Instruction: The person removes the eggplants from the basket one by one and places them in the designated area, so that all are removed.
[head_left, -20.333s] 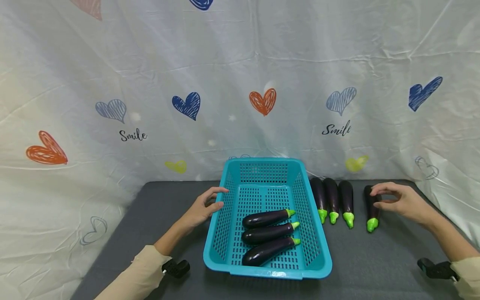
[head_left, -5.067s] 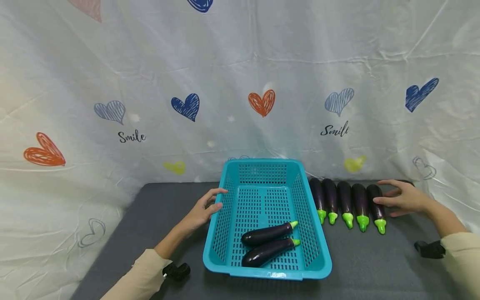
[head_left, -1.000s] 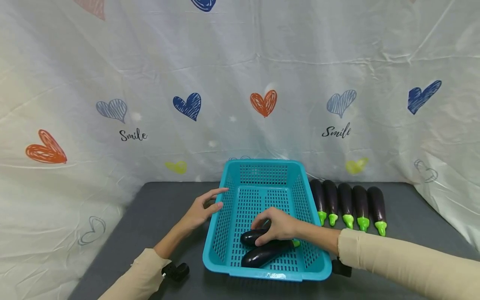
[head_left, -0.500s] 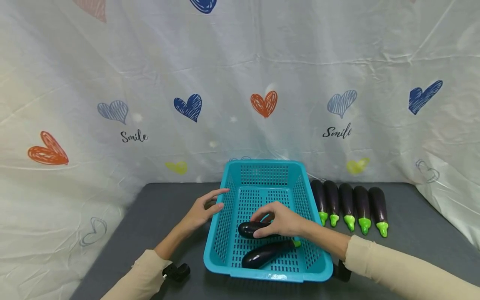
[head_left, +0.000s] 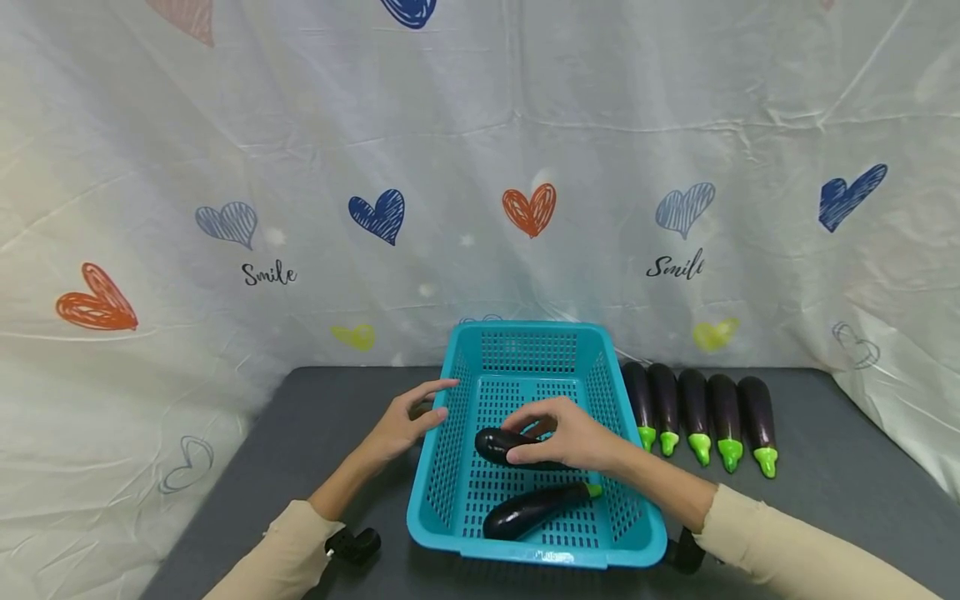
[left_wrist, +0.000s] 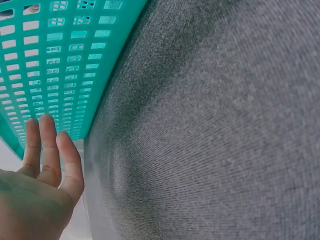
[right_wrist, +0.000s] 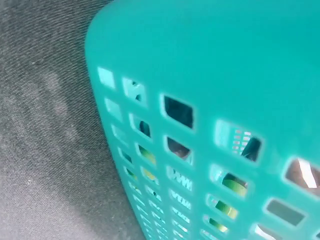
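My right hand [head_left: 562, 435] grips a dark purple eggplant [head_left: 495, 446] from above, inside the blue plastic basket [head_left: 536, 552]. Its rounded end sticks out to the left of my fingers, and its stem end is hidden by the hand. Below it in the head view, a second eggplant [head_left: 528, 512] lies on the basket floor, green tip to the right. At the basket's left rim is my left hand [head_left: 401, 425], fingers extended and holding nothing. The left wrist view shows that hand [left_wrist: 37, 195] beside the perforated wall [left_wrist: 65, 65].
Several eggplants [head_left: 693, 408] lie in a row right of the basket on the dark grey table [head_left: 330, 458], green tips toward me. A white curtain [head_left: 450, 150] printed with hearts hangs behind. The right wrist view shows mostly the basket's outer wall [right_wrist: 210, 65].
Over twenty seconds, the basket's eggplants drop from three to two and the row gains one. In the last second, my right hand shifts its eggplant away from the other. The left hand stays put.
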